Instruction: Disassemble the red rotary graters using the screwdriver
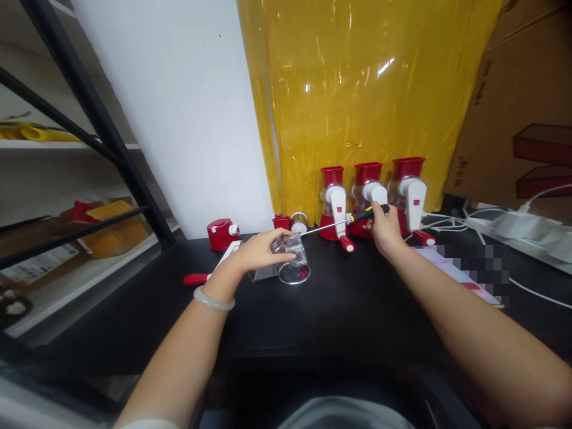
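Observation:
My left hand is closed around a clear plastic part, held just above the black table. In my right hand is a screwdriver with a black and yellow handle. Its long shaft points left, and the tip reaches the clear part; whether it touches a screw is too small to tell. Below the left hand stands a clear round piece with small red bits in it. A white crank with a red handle lies left of that hand, near a red base.
Three red and white rotary graters stand along the back by a yellow plastic sheet. A metal drum sits behind my left hand. To the right are a phone, white cables and a power strip. Shelving rises at left.

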`<state>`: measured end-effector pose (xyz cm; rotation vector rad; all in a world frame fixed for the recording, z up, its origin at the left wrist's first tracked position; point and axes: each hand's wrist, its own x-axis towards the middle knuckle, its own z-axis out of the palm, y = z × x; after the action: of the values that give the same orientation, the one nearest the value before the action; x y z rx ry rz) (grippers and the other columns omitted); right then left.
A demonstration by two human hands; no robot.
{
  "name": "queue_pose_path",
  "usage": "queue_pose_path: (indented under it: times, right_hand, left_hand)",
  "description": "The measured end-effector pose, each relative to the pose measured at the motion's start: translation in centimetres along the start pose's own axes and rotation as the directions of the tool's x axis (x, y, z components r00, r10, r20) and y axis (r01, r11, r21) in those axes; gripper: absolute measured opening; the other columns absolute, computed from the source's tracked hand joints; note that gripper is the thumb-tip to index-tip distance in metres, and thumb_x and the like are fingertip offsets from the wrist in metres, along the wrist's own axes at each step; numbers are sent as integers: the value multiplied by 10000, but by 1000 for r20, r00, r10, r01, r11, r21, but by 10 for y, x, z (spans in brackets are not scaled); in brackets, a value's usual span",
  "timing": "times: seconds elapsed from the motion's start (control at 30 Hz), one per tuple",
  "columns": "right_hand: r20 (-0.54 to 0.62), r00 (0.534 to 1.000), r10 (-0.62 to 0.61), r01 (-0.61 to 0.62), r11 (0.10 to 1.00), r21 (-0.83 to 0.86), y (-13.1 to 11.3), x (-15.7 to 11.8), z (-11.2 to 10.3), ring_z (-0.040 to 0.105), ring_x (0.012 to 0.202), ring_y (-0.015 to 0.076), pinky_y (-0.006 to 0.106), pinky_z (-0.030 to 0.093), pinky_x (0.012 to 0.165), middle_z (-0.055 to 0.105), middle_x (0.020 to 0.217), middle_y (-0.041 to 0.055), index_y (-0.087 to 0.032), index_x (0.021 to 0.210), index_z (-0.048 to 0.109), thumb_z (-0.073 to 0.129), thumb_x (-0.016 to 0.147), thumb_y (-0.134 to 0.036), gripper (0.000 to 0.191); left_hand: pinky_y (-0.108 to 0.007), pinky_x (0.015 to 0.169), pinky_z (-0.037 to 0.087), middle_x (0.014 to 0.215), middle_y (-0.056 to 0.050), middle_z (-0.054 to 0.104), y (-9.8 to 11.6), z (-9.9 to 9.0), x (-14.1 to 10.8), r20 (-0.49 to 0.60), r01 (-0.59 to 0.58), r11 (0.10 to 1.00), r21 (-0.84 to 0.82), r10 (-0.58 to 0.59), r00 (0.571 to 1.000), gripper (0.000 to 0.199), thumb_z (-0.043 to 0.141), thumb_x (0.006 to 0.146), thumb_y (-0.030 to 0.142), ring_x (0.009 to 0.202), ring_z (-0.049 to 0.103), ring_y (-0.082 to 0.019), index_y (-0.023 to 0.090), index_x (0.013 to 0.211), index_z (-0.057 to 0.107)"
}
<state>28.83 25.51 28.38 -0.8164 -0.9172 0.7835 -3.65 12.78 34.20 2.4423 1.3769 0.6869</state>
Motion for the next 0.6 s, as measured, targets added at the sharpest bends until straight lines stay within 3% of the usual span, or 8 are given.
queue_pose_path:
  times: [0.2, 0.37, 0.47, 0.6]
  right_hand:
    - [-39, 996, 75, -74, 997, 31, -9, -5, 2, 540, 521, 99, 215, 443, 436, 584, 793, -45, -248, 1045, 569, 652, 818, -399, 285]
    - [-82, 989, 127, -117, 987, 114, -13, -5, 5, 586, 584, 110, 233, 498, 493, 555, 830, -52, -256, 1061, 527, 537, 802, -247, 260]
    - [-92, 984, 155, -141, 979, 147, -13, -5, 7, 591, 597, 116, 243, 513, 496, 538, 834, -56, -267, 1017, 473, 533, 815, -258, 211]
    - [-78, 991, 106, -100, 992, 72, -8, -4, 4, 579, 565, 129, 259, 506, 458, 545, 804, -46, -272, 969, 431, 596, 869, -420, 243]
  left_hand:
    - [-470, 1018, 518, 1286, -89, 712, 1, 0, 0, 0, 11, 1000, -20, -11, 1000, 579, 756, 838, 538, 1139, 684, -294, 289, 1343, 622]
    - [-465, 1025, 513, 1290, -85, 708, 1, -1, -1, 8, 16, 1000, -11, -16, 1000, 592, 752, 841, 546, 1146, 682, -294, 284, 1354, 616]
    - [-465, 1022, 517, 1288, -87, 708, 1, -1, -1, 7, 8, 1000, -11, -8, 1000, 587, 748, 845, 552, 1143, 684, -294, 286, 1351, 614]
    - [-466, 1017, 520, 1291, -90, 706, 1, -1, -1, 8, 13, 1000, -5, -13, 1000, 589, 750, 842, 562, 1143, 683, -296, 288, 1346, 613]
